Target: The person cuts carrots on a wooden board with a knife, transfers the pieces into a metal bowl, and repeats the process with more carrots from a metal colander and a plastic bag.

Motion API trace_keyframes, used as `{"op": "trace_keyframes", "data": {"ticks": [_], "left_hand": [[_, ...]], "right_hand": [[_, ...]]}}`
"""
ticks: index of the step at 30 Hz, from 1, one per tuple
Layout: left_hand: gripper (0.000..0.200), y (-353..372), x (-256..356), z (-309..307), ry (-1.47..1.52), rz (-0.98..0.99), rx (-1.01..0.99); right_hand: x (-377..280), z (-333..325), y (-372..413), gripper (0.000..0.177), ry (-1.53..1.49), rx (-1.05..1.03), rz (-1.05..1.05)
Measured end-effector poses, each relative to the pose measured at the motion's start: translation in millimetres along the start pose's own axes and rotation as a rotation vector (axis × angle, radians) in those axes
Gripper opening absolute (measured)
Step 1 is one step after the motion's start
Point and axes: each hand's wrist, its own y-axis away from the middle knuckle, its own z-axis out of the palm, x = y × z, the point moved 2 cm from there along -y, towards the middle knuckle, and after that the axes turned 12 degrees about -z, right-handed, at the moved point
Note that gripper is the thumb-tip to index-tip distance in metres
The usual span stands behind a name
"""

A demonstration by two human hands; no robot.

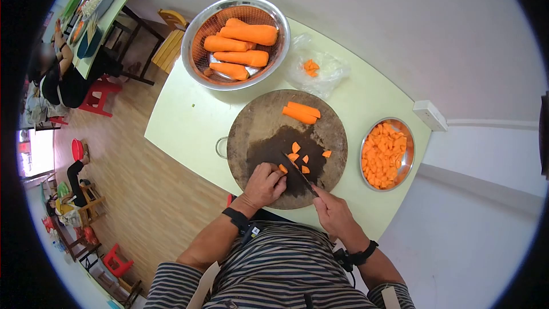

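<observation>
On the round wooden board (246,120), my left hand (266,185) has its fingers curled over a small carrot end (283,169). My right hand (336,213) grips a knife (301,176), whose blade lies just right of that carrot end. Several cut carrot pieces (305,169) are scattered beyond and beside the blade. Two long carrot lengths (299,115) rest side by side near the board's far edge. A metal bowl of cut carrot (384,154) stands to the right of the board. Behind it at the left, a perforated metal basin (282,51) holds several whole peeled carrots (249,34).
A clear plastic bag (331,74) with orange scraps lies behind the board. A white box (430,115) sits on the wall at the table's right corner. Other people (54,83) sit at the far left, near red stools (100,96) and a wooden chair (169,48).
</observation>
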Motion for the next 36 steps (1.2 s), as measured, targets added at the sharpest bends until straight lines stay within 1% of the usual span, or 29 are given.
{"op": "trace_keyframes", "data": {"ticks": [3, 8, 12, 14, 17, 23, 27, 29, 32, 36], "left_hand": [[0.023, 2.7, -3.0, 1.7, -0.002, 0.003, 0.009], [0.024, 2.0, -5.1, 1.3, -0.016, 0.028, -0.018], [0.023, 4.2, -7.7, 0.2, -0.053, 0.033, -0.071], [0.023, 4.0, -7.5, -0.1, -0.062, 0.031, -0.079], [0.022, 4.8, -9.1, 1.6, -0.077, 0.028, -0.092], [0.022, 3.2, -6.3, -0.1, -0.088, 0.019, -0.093], [0.022, 5.5, -8.4, 2.3, -0.09, 0.023, -0.078], [0.022, 6.6, -10.4, 5.5, -0.073, 0.03, -0.064], [0.022, 4.2, -6.5, 2.8, -0.051, 0.03, -0.033], [0.02, 4.0, -3.9, 1.5, -0.039, 0.049, 0.003]], "right_hand": [[-3.2, -3.4, 9.6, 0.036, 0.045, -0.023, -0.008], [-0.9, 0.3, 20.7, 0.036, 0.112, -0.031, -0.126], [-4.1, 0.8, 21.9, 0.036, 0.116, -0.053, -0.107], [-8.6, -1.0, 20.6, 0.035, 0.16, -0.141, -0.021], [-10.4, 1.0, 18.7, 0.035, 0.197, -0.126, -0.052], [-7.6, 11.0, -1.5, 0.034, 0.259, -0.139, -0.049], [5.0, 17.7, -7.4, 0.035, 0.23, -0.098, -0.076], [14.1, 16.9, -6.1, 0.036, 0.062, -0.04, -0.054], [10.5, 14.2, -3.1, 0.036, -0.017, 0.01, -0.02], [-2.4, 5.1, 1.9, 0.036, -0.003, -0.017, 0.053]]}}
